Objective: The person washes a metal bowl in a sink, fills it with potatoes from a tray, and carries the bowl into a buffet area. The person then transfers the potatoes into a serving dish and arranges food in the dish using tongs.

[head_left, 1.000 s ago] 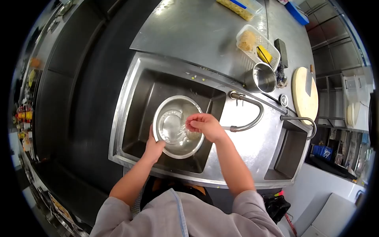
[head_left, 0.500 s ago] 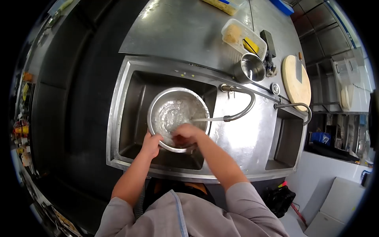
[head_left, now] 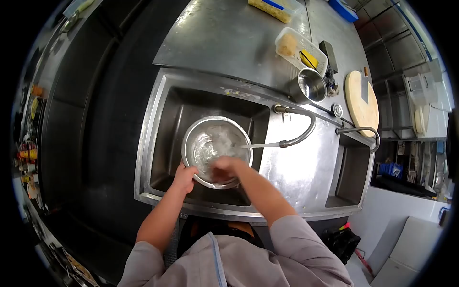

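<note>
The metal bowl (head_left: 192, 137) is in the larger sink (head_left: 201, 104), just ahead of the left hand (head_left: 185, 178), which is clamped on its near left rim with the thumb lapped over the edge. The right hand (head_left: 225, 169) is within the bowl's near side, right of the left hand and apart from it, but it is blurred, so I cannot tell whether its fingers are spread or closed on anything. Beyond it, water (head_left: 265, 145) runs from the tap (head_left: 308, 130) into the bowl's right side.
</note>
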Demonstrator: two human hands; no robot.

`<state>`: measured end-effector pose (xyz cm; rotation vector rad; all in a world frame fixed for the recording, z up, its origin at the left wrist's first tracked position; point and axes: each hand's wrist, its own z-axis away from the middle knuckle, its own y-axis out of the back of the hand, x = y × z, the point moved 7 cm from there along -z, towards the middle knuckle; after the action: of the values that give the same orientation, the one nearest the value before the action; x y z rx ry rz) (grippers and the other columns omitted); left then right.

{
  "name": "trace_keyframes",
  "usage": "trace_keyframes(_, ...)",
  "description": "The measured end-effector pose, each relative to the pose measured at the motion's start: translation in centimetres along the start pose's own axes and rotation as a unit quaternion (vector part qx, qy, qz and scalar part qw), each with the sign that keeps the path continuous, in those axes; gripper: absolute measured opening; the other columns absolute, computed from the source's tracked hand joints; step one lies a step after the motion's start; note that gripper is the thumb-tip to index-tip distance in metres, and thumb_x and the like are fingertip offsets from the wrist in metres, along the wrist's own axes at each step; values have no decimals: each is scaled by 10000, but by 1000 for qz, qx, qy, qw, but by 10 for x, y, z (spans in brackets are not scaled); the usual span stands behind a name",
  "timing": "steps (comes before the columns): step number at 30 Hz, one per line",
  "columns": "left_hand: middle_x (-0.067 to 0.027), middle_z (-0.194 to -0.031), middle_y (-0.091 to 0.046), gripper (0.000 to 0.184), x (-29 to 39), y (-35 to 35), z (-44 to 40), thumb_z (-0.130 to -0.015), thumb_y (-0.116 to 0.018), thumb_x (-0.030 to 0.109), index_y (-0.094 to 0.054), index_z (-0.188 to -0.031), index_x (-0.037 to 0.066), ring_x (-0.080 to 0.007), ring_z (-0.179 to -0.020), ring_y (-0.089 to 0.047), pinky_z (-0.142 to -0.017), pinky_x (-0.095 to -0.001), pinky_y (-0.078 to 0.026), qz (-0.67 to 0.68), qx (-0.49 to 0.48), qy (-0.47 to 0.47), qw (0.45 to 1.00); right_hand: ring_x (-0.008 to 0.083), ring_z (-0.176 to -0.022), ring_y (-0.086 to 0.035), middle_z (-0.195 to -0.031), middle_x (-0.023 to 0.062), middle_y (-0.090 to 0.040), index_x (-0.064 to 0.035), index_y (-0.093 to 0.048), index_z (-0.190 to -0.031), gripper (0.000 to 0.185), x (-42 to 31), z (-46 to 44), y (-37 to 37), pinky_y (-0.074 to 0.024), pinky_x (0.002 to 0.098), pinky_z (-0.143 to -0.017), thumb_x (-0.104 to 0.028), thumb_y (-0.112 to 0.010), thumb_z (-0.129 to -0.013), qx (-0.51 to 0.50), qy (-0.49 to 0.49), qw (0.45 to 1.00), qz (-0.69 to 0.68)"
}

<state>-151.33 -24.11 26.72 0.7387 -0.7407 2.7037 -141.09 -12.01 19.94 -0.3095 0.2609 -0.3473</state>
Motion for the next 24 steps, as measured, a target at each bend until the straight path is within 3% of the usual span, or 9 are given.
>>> trace_keyframes(5,-107,-1083,-640,544,-23,-16,10,-698,-539,-78,-549,-1234,18,-269,-989,-623,-809,-398,-533,-47,-29,-9,998,296,-624,-688,-822,177,-699,1,-677,-813,182,-29,-21,90,-546,423,-523,-172,-625,-839,151,7,987,53)
trace_keyframes(8,-99,-1042,-641,469,-23,-30,8,-709,-546,-58,-577,-1170,25,-261,-960,-619,-796,-389,-523,-63,-30,50,996,266,-671,-679,-834,153,-690,-12,-672,-838,187,-71,-26,77,-536,391,-556,-191,-621,-853,233,206,947,86)
trace_keyframes(10,-104,-1103,-606,528,-31,-24,0,-710,-547,-55,-530,-1231,32,-254,-967,-612,-804,-409,-525,-74,2,121,990,221,-702,-639,-817,109,-658,-34,-663,-863,175,-74,-30,18,-518,351,-611,-202,-614,-859,41,323,924,-200)
trace_keyframes(12,-105,-1090,-600,510,-26,-17,-8,-713,-547,-50,-531,-1215,37,-259,-939,-616,-785,-421,-534,-50,-19,88,995,184,-677,-576,-733,53,-583,-57,-650,-866,301,-72,-27,-11,-487,327,-654,-350,-600,-914,6,367,921,-129)
trace_keyframes(15,-95,-1034,-599,446,-19,-17,-11,-720,-546,-44,-549,-1157,44,-254,-882,-627,-746,-411,-543,1,-55,36,998,243,-743,-632,-767,122,-648,5,-674,-828,558,-62,-16,-31,-491,358,-686,-531,-551,-925,27,285,951,-115)
trace_keyframes(16,-94,-1013,-608,418,-25,-13,-13,-721,-545,-44,-562,-1131,37,-251,-880,-631,-740,-408,-543,-34,-44,47,997,267,-766,-648,-782,180,-664,70,-677,-949,736,-78,29,-36,-500,390,-739,-636,-469,-943,224,310,923,39)
trace_keyframes(19,-88,-947,-632,360,-27,-17,-3,-726,-541,-53,-593,-1076,10,-243,-873,-643,-723,-403,-544,-95,-20,50,994,317,-820,-678,-781,232,-677,114,-672,-996,793,-98,26,-24,-501,403,-781,-649,-466,-936,322,355,863,161)
trace_keyframes(22,-100,-972,-658,341,-37,-24,19,-743,-552,-56,-602,-1077,-10,-243,-893,-654,-759,-388,-537,-7,-8,87,996,296,-758,-683,-699,175,-669,-5,-686,-1106,706,-97,17,28,-510,383,-722,-648,-446,-943,289,230,926,-76)
trace_keyframes(24,-104,-1004,-660,365,-39,-14,19,-748,-551,-53,-601,-1105,2,-248,-929,-651,-802,-396,-529,-8,-9,76,997,175,-682,-622,-677,99,-645,-76,-666,-861,700,-85,-25,75,-502,346,-698,-713,-386,-932,221,254,920,-198)
